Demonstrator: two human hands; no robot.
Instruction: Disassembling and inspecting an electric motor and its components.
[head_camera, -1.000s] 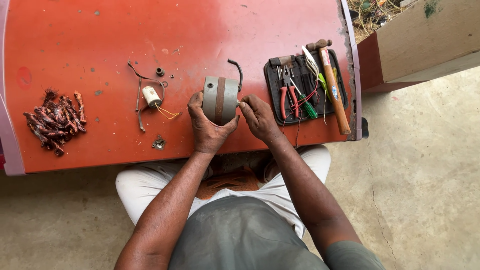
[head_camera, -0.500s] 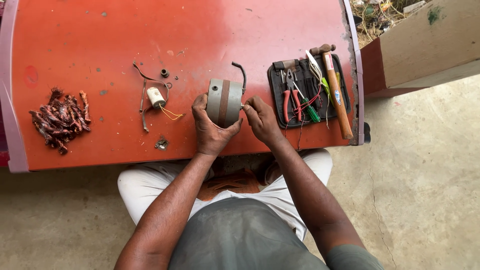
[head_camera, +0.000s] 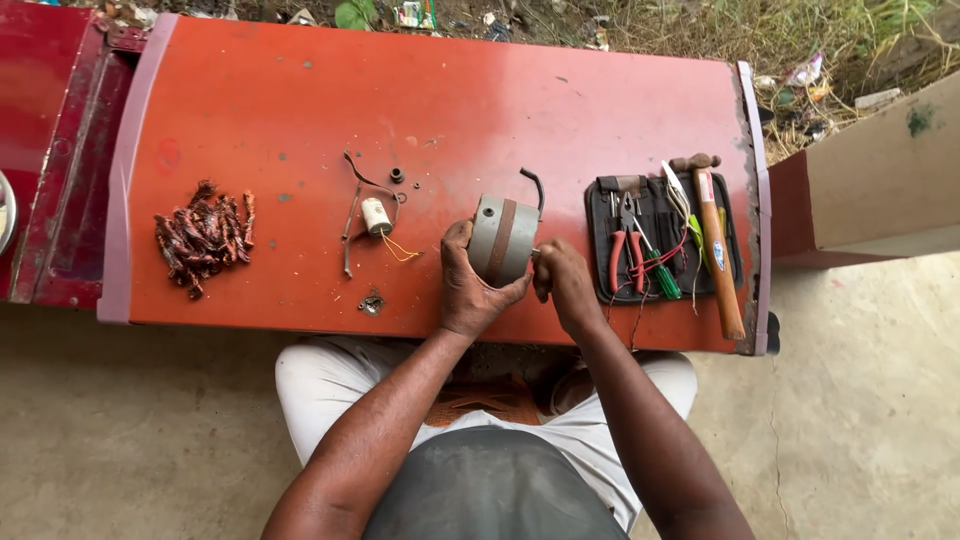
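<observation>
- You sit on a concrete floor outdoors, facing a red bench (head_camera: 300, 120) with weeds and litter beyond its far edge.
- Your left hand (head_camera: 468, 288) is clamped on a grey motor (head_camera: 502, 240), thumb along its near-left side, fingers curled under its front.
- The motor stands near the front edge of the bench, about mid-width, with a dark band round its middle and a black wire (head_camera: 534, 185) curving off its far end.
- Your right hand (head_camera: 565, 283) is closed against the motor's right side; you cannot tell from here what, if anything, the fingers pinch.
- Just right of that hand lies a black tool roll (head_camera: 606, 290) with red-handled pliers (head_camera: 622, 250), a green screwdriver (head_camera: 662, 278) and a hammer (head_camera: 718, 250).
- Left of the motor sit a small white capacitor (head_camera: 376, 215) with yellow leads, and loose dark bits near it.
- Well to the left lies a heap of copper wire (head_camera: 203, 236).
</observation>
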